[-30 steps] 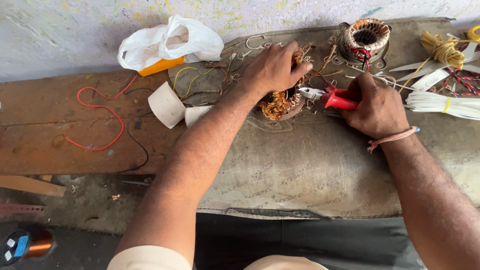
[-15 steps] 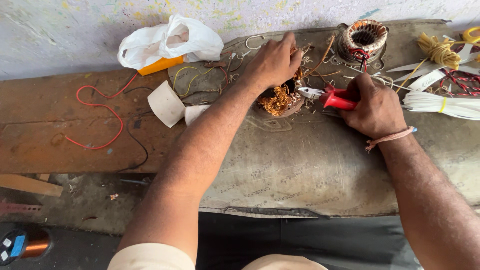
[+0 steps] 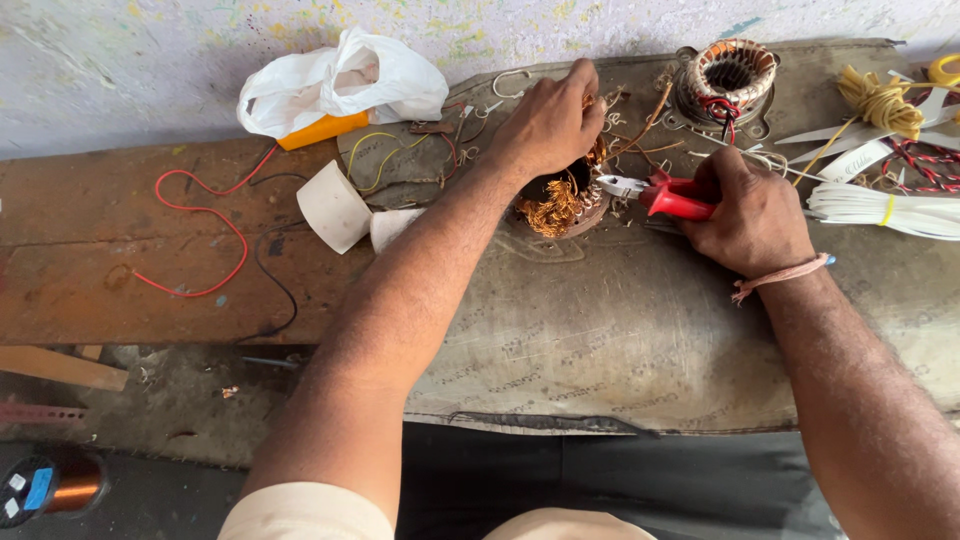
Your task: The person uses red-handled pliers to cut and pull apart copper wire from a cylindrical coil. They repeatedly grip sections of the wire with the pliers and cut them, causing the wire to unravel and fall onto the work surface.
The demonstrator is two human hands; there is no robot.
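A round motor stator with tangled copper winding [image 3: 556, 202] lies on a grey cloth [image 3: 640, 330] spread over the bench. My left hand [image 3: 548, 122] rests over the top of it, fingers curled round its far rim, holding it. My right hand [image 3: 748, 212] grips red-handled cutters [image 3: 668, 194], whose metal jaws point left and touch the right edge of the copper winding. A pink thread is tied round my right wrist.
A second wound stator [image 3: 730, 78] sits at the back right. Yellow wire coil [image 3: 880, 100], white sleeves [image 3: 880, 205] lie far right. A white plastic bag [image 3: 340, 82], paper rolls [image 3: 335, 205], red wire [image 3: 200, 235] lie left. A copper wire spool [image 3: 55, 485] sits on the floor.
My left hand has shifted slightly up and right over the stator. The cutters stay at the winding's right edge.
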